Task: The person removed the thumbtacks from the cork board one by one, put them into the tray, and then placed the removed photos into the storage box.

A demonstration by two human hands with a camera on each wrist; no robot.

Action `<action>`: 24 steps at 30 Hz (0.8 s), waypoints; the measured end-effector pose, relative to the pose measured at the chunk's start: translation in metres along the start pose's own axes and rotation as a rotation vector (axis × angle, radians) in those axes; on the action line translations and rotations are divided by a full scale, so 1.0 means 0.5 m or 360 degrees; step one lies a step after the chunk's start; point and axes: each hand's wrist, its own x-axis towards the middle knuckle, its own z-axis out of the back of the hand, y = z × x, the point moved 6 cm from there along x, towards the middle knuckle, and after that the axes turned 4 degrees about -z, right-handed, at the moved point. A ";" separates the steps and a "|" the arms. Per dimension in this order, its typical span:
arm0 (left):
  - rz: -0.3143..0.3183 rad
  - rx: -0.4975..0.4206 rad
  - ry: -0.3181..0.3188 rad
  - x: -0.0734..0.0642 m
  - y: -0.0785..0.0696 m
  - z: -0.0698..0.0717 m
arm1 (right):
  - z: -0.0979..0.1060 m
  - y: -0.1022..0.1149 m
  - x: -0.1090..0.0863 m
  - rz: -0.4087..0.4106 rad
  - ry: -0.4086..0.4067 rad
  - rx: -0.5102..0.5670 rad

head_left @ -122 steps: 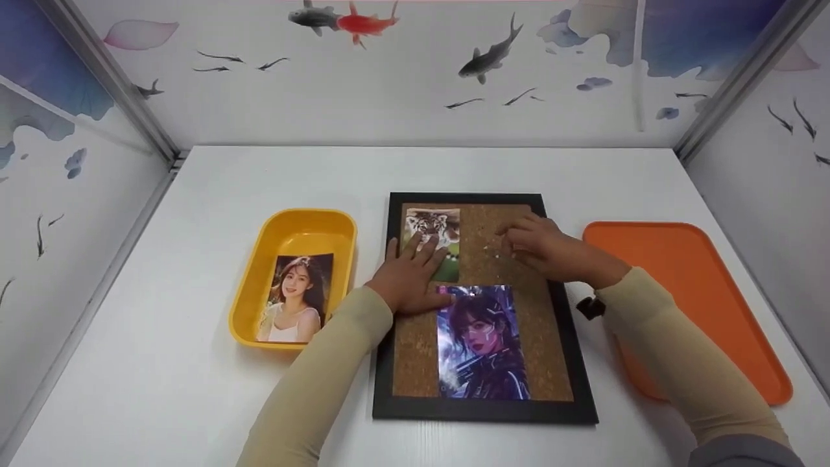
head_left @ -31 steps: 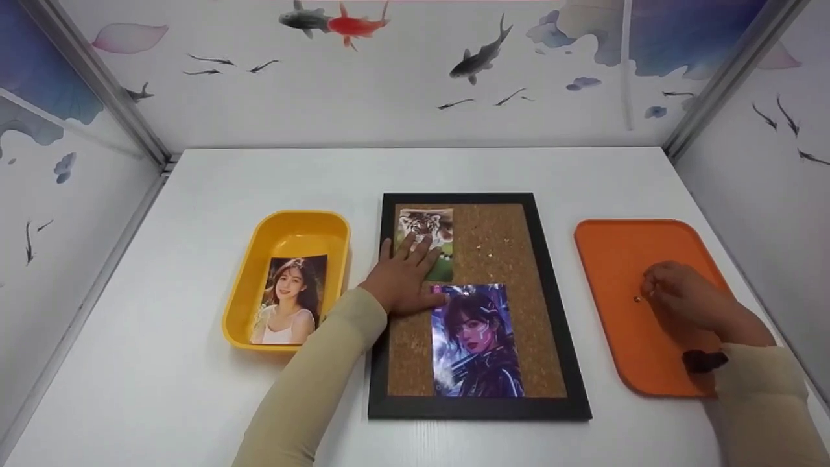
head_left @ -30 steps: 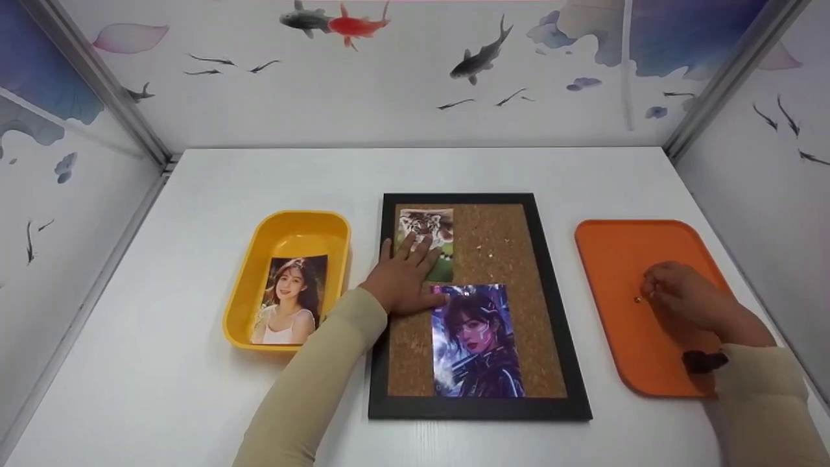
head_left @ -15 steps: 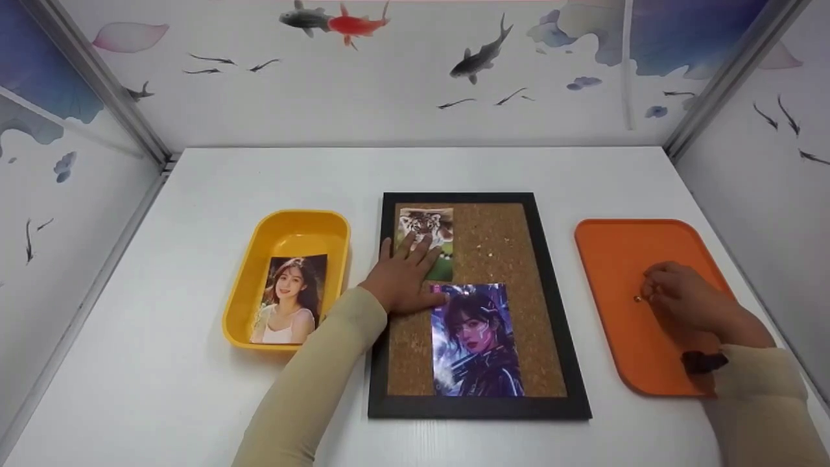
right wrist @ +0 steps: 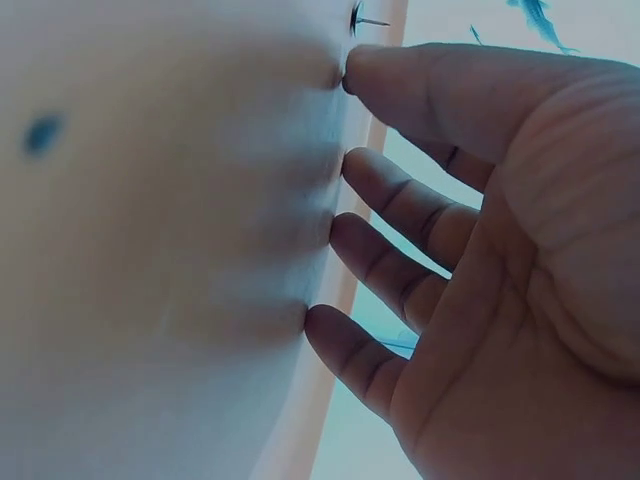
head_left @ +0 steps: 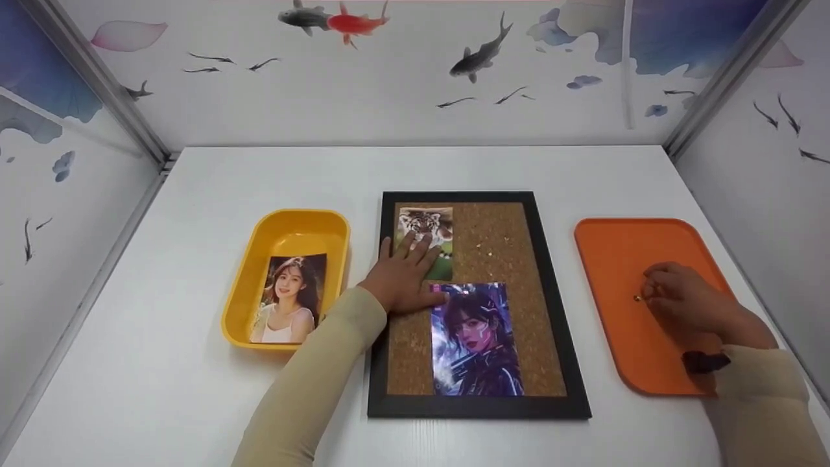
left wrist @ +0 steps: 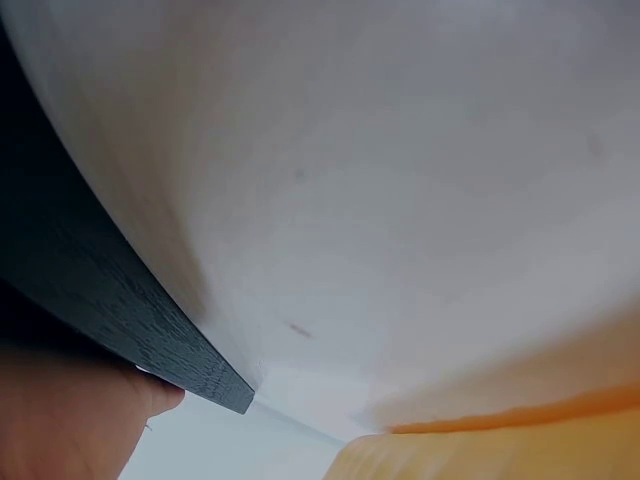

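Observation:
My left hand [head_left: 405,279] lies flat with spread fingers on a corkboard [head_left: 415,357], over the lower part of a tiger picture [head_left: 421,220]. Its thumb reaches the top edge of a purple portrait print [head_left: 476,344]. In the left wrist view only part of that hand [left wrist: 80,415] shows beside the dark frame. My right hand [head_left: 687,295] is low over the orange tray [head_left: 609,253], beside a small thumbtack [head_left: 637,298]. In the right wrist view, several loosely bent fingertips of this hand [right wrist: 500,230] touch the tray. A tack [right wrist: 368,20] stands point-up near the thumb; the index finger is mostly hidden.
A yellow basin [head_left: 240,305] stands left of the board, with a portrait photo [head_left: 288,301] of a person in it. Shiny specks [head_left: 489,254] dot the cork's upper right. A dark blurred spot [right wrist: 42,133] shows on the tray. Printed wall panels [head_left: 389,97] enclose the white table [head_left: 194,194].
My right hand went from the cork's upper right to the orange tray between four seconds and one second ago, and has stayed there since. The left hand keeps its place.

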 end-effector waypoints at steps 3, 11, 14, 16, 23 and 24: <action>-0.0002 -0.0016 0.0004 0.000 0.000 0.001 | 0.001 0.001 0.000 0.0035 -0.0013 0.0018; -0.0007 -0.0009 0.0026 -0.001 0.002 0.002 | 0.005 0.010 -0.003 0.0102 -0.0013 0.0031; -0.0004 -0.0019 0.0020 0.000 0.003 0.002 | 0.004 0.012 -0.002 0.0063 -0.0005 0.0053; -0.0002 -0.0017 0.0016 0.002 0.004 0.000 | 0.005 0.012 -0.001 0.0024 0.0008 0.0067; -0.0010 -0.0026 0.0017 0.004 0.004 -0.005 | 0.009 0.009 0.000 -0.0057 0.0047 0.0075; -0.0009 -0.0024 0.0019 0.004 0.004 -0.004 | 0.009 0.009 0.001 -0.0066 0.0057 0.0072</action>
